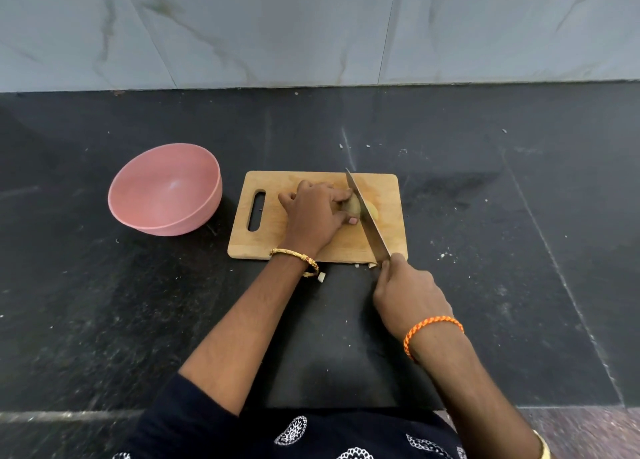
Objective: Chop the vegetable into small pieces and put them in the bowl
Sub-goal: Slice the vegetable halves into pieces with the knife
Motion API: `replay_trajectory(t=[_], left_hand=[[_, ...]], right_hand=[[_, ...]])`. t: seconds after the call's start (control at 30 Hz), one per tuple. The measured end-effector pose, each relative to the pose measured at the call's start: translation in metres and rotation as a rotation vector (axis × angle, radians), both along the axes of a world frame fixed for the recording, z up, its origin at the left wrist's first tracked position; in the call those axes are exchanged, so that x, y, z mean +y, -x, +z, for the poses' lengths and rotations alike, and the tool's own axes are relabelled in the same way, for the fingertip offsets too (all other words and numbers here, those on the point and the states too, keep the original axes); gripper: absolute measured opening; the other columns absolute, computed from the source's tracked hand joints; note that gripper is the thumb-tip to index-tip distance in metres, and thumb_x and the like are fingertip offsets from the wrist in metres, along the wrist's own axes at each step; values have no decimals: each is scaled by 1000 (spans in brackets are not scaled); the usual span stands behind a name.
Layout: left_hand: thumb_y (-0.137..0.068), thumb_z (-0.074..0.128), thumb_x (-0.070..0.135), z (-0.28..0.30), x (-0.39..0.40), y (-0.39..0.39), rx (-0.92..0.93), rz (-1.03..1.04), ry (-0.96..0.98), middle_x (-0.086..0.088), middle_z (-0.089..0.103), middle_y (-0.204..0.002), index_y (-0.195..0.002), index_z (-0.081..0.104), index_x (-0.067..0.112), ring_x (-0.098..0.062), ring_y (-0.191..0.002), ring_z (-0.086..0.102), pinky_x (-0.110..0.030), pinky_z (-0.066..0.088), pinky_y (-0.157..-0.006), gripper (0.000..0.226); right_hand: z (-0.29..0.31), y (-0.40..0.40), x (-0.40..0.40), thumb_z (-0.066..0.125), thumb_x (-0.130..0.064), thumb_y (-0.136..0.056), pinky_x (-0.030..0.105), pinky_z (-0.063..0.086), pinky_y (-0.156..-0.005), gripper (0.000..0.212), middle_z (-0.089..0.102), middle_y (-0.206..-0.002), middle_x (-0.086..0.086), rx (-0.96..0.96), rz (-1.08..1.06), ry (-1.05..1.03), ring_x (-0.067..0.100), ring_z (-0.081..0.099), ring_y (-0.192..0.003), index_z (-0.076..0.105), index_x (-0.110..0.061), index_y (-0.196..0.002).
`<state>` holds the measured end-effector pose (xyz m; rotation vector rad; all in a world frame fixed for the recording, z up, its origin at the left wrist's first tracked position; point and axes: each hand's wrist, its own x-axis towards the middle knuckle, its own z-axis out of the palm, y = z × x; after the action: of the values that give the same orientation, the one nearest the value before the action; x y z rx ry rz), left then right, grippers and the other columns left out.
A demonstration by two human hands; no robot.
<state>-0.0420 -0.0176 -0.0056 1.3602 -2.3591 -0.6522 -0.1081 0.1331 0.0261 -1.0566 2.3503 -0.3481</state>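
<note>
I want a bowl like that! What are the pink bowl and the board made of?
The pink bowl looks like matte plastic: even colour, a soft dull shine inside, faint fine ridges. It could also be a plant-fibre mix. The cutting board looks like unvarnished wood or bamboo: pale tan with straight grain lines and a cut-out handle slot.

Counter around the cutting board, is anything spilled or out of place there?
Yes. A small pale piece and a few scraps lie on the black counter just off the cutting board's near edge, not in the pink bowl.
</note>
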Motion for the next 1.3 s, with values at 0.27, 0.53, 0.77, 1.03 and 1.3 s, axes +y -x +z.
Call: replay_trajectory(t=[0.27,0.53,0.77,1.03,1.3], left_hand=[[-72,73,39,9,-1,-2,8,-12,-35,10,64,-112,-111,66,30,-19,-112,42,-37,20,-82,40],[-73,73,41,9,-7,-4,-39,-81,9,9,64,-114,-112,66,28,-17,-112,42,-34,17,-79,42],[-72,74,40,9,-10,-6,-3,-108,-6,8,65,-113,-113,65,27,-17,-113,42,-34,16,-80,43],[-73,73,37,2,-12,-8,61,-101,-24,9,67,-106,-111,67,27,-16,-110,42,-34,18,-81,39],[-74,72,37,0,-10,-8,92,-91,-7,9,67,-108,-110,67,26,-15,-108,43,-34,19,-81,38]], right_hand=[[14,-1,35,30,-36,-99,39,52,-69,31,60,-75,10,-89,-94,89,30,60,-71,48,-19,-80],[9,-8,0,32,-34,-99,33,43,-67,35,58,-76,9,-149,-149,210,29,56,-75,45,-19,-70],[9,-1,-12,32,-34,-100,33,47,-67,35,60,-83,8,-163,-180,197,22,57,-71,54,-15,-81],[5,-9,-20,33,-33,-99,40,53,-73,32,60,-80,10,-47,-181,147,28,60,-74,55,-12,-88],[8,-19,-34,28,-29,-101,37,49,-67,23,46,-72,6,97,-106,64,31,57,-75,42,-14,-90]])
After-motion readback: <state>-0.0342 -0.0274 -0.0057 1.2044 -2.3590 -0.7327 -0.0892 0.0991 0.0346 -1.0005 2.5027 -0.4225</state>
